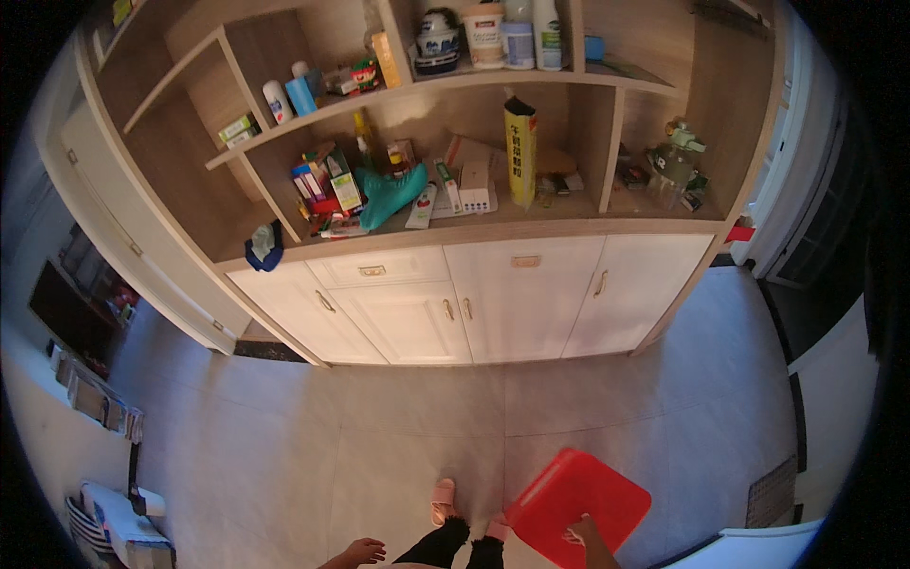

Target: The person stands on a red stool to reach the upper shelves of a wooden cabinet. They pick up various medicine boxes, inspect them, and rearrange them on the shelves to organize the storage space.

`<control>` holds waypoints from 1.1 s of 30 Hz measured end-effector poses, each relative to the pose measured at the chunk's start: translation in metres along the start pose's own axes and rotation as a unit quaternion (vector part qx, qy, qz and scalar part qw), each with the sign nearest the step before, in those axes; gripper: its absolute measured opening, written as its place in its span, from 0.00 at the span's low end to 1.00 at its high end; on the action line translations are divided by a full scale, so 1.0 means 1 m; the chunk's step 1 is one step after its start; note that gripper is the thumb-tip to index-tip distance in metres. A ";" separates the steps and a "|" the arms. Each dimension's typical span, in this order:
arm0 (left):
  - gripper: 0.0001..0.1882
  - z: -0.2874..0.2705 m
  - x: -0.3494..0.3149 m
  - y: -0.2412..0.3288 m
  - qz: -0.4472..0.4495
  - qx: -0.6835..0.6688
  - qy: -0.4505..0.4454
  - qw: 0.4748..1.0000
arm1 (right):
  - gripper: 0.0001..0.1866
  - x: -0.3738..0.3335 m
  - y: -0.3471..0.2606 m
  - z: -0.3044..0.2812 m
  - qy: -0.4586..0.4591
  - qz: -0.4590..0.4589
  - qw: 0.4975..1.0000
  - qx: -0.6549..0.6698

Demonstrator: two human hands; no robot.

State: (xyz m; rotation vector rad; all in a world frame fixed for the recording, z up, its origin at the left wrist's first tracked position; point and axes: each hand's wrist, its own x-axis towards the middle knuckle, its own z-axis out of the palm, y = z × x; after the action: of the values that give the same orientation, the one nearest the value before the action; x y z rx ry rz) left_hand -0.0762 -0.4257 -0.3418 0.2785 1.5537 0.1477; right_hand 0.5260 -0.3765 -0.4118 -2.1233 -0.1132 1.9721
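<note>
A red plastic stool point(592, 484), with a square, round-cornered top, is at the lower right beside my legs. My right hand point(580, 533) reaches to the middle of that top and grips it there; the fingertips are partly hidden. Something small and whitish shows at those fingers, too blurred to name. At the lower edge, left of my legs, my left hand point(364, 551) hangs over the floor with its fingers stretched out and nothing in it.
Ahead stands a wide cabinet with white doors point(526, 303) and crowded open shelves point(578, 223). A yellow tube-shaped package point(520, 152) and a teal bag point(389, 196) sit there. My pink slippers point(444, 501) are on the tiled floor point(398, 408). A grey mat point(772, 491) lies right.
</note>
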 end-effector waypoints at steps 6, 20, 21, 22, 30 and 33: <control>0.18 -0.006 -0.042 0.018 0.006 0.193 0.035 0.981 | 0.10 0.015 0.116 -0.051 -0.035 -0.144 0.944 0.296; 0.19 0.063 -0.081 0.096 0.021 0.388 0.023 0.921 | 0.09 0.004 0.100 -0.034 -0.015 -0.116 0.932 0.343; 0.18 0.070 -0.093 0.108 0.026 0.361 0.023 0.932 | 0.09 -0.001 0.098 -0.032 -0.019 -0.116 0.938 0.326; 0.18 0.075 -0.103 0.119 0.032 0.335 0.022 0.942 | 0.09 -0.007 0.096 -0.030 -0.022 -0.116 0.943 0.310; 0.13 0.148 -0.188 0.232 0.394 0.204 0.048 0.895 | 0.09 -0.078 0.068 -0.021 -0.032 -0.156 0.980 0.120; 0.14 0.115 -0.143 0.213 0.402 0.225 -0.022 0.887 | 0.09 -0.103 0.042 -0.016 -0.035 -0.186 0.981 0.053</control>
State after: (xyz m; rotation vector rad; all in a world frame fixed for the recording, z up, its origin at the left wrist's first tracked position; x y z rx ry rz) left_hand 0.0537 -0.2695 -0.1473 1.2863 1.3275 0.4218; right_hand 0.5288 -0.4415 -0.3205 -1.8111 -0.3788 1.7872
